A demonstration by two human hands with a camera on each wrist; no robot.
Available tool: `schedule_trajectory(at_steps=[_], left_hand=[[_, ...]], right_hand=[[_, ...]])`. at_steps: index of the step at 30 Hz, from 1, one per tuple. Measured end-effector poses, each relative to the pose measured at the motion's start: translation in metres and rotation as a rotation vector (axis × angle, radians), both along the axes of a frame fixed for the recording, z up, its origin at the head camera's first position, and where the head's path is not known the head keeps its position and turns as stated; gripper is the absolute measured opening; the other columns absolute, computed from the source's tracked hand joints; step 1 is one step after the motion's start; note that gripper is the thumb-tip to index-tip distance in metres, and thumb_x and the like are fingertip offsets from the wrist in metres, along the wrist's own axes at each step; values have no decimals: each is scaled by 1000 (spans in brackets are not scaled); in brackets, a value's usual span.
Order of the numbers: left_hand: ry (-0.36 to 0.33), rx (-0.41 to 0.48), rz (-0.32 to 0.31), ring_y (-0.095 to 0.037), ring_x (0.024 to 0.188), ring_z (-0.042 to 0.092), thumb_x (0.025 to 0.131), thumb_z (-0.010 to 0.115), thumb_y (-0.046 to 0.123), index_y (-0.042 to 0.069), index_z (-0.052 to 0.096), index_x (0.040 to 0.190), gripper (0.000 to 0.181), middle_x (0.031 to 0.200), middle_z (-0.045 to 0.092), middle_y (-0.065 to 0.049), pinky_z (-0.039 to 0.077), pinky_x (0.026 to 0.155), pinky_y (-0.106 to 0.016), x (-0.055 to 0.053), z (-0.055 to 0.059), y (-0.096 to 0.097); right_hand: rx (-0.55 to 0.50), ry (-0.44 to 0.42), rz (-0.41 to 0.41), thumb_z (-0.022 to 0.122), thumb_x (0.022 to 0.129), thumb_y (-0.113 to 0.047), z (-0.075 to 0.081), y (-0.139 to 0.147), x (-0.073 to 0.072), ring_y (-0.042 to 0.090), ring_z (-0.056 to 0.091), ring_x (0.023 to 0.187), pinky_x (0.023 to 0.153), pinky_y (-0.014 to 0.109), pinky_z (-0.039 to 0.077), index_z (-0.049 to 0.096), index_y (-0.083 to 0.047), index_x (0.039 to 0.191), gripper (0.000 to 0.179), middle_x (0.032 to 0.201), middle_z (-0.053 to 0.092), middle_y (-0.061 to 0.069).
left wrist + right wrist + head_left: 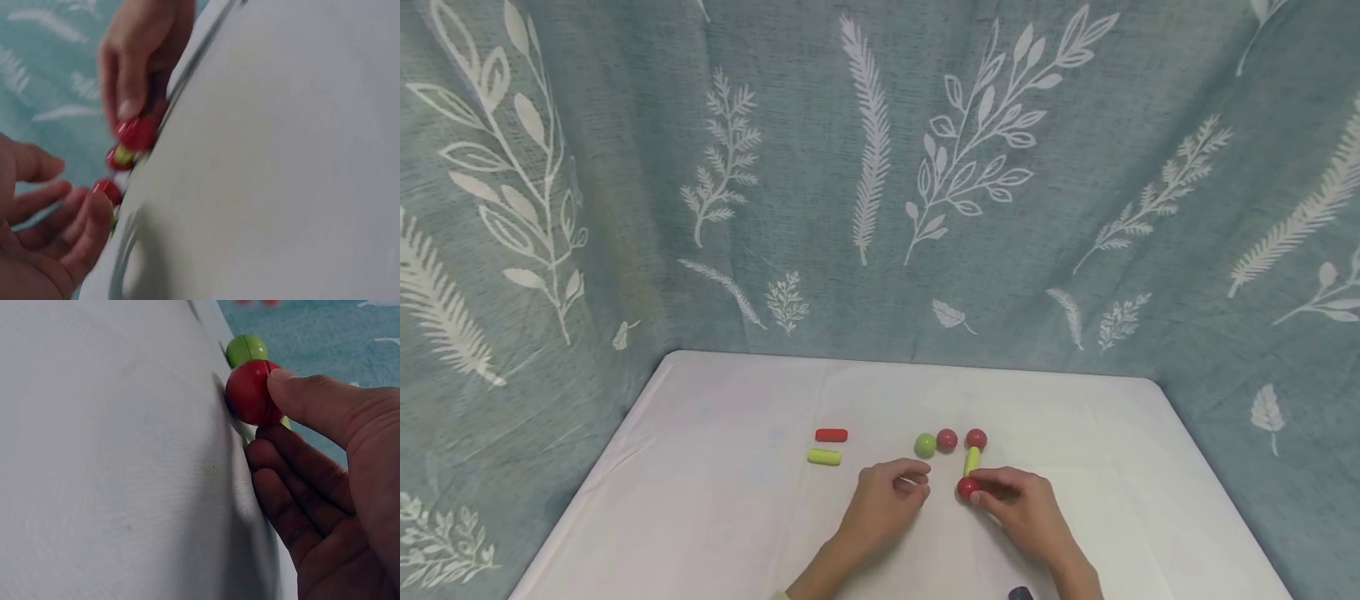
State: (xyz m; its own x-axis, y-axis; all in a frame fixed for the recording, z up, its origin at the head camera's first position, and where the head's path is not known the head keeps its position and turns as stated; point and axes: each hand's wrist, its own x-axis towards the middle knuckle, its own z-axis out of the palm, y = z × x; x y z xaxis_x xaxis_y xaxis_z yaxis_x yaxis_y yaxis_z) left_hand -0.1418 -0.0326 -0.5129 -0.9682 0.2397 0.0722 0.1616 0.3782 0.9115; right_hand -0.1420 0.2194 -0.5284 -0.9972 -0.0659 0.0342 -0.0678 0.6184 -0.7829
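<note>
Between its thumb and fingers my right hand [1028, 508] pinches a glossy red ball [967, 489], seen close up in the right wrist view as a red ball [247, 394] with a seam. The ball sits at the near end of a short yellow-green rod [972, 460]; another red ball [976, 438] is at the rod's far end. Whether they are joined cannot be told. My left hand [883, 504] hovers to the left, fingers loosely bent and holding nothing. Just beyond it lie a green ball [925, 445] and a third red ball [947, 440], side by side.
Farther left on the white-covered table [715, 500] lie a red rod [831, 435] and a yellow-green rod [824, 457]. A small dark object [1020, 593] shows at the bottom edge, by the right forearm. Behind the table hangs a leaf-patterned curtain [820, 200].
</note>
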Motion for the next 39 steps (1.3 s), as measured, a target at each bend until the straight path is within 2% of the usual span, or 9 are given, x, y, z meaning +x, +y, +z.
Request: schedule_trajectory(at_steps=[6,9,12,15,18,22,26,31,39], left_hand=[[28,124,38,-22,112,78,100,78,11,5,77,129,29,120,82,-12,62,94,-23,-3,7,-55],[88,201,25,-27,113,78,98,81,7,3,77,129,31,122,80,-19,62,97,-27,-7,8,-85],[166,249,-21,-26,114,79,97,81,4,1,76,129,33,125,78,-24,62,99,-30,-11,8,-110],[205,261,-64,-22,118,78,98,79,1,-1,74,131,33,129,77,-26,61,102,-31,-15,8,-129],[189,241,-37,-19,119,78,98,78,-1,-1,74,132,34,130,77,-25,60,102,-26,-19,6,-144],[153,181,54,-25,118,78,96,81,0,0,76,130,35,128,79,-19,58,101,-20,-23,-1,-155],[105,141,87,-32,121,77,96,82,2,1,77,130,35,128,80,-15,58,101,-20,-27,-7,-157],[40,94,130,-27,123,76,95,83,4,5,79,129,33,128,81,-10,57,102,-18,-31,-12,-158],[35,5,118,-30,122,77,93,82,-2,4,79,126,34,126,81,-12,59,105,-27,-36,-13,-158]], right_hand=[[-24,2,23,91,89,-17,-1,4,0,4,73,96,89,23,61,84,-23,116,28,107,83,-9],[-34,3,31,92,89,-18,-4,5,-2,4,73,97,89,23,60,84,-24,115,28,109,83,-9],[-43,-2,33,92,89,-20,-6,7,-3,5,73,98,89,23,60,84,-26,115,28,111,83,-9],[-51,-11,31,92,89,-22,-6,8,-3,5,73,100,90,22,60,84,-27,115,27,111,83,-9],[-64,-27,30,92,89,-22,-7,8,-3,5,74,101,91,22,60,85,-27,115,27,111,83,-9],[-80,-41,31,92,89,-20,-8,9,-4,5,74,101,92,21,60,85,-28,115,28,111,83,-9],[-96,-46,30,92,89,-19,-8,10,-5,4,74,101,92,21,60,85,-27,115,28,111,83,-9],[-111,-63,31,91,90,-20,-8,11,-5,7,74,103,92,21,59,85,-25,115,27,112,83,-7],[-115,-69,22,91,89,-21,-8,10,-5,8,75,105,93,20,59,85,-25,115,27,113,84,-7]])
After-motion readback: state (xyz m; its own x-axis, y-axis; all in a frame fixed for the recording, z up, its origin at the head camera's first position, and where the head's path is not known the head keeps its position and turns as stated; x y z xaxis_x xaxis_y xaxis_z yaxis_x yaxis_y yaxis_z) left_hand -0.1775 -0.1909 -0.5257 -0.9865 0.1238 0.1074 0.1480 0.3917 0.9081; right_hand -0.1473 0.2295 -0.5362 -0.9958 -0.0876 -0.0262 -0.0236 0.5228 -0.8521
